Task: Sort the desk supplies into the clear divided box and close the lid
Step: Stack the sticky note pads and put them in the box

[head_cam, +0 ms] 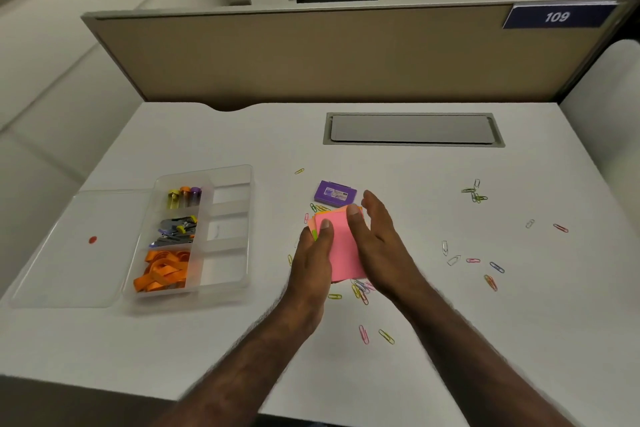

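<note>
- Two bare forearms are showing, entering from the lower edge of the view, with no sleeves covering them.
- Fine dark hair is showing along both forearms.
- The left hand (313, 255) and right hand (375, 239) are wearing no gloves, rings, watch or bracelets.
- The thumbnails are showing short and unpainted.

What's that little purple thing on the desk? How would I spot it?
Start at the grey hatch set into the desk, then come toward the hands. Just beyond the sticky notes lies a small flat purple case with a white label. It is the only solid purple block; the paper clips around it are thin wire.
</note>
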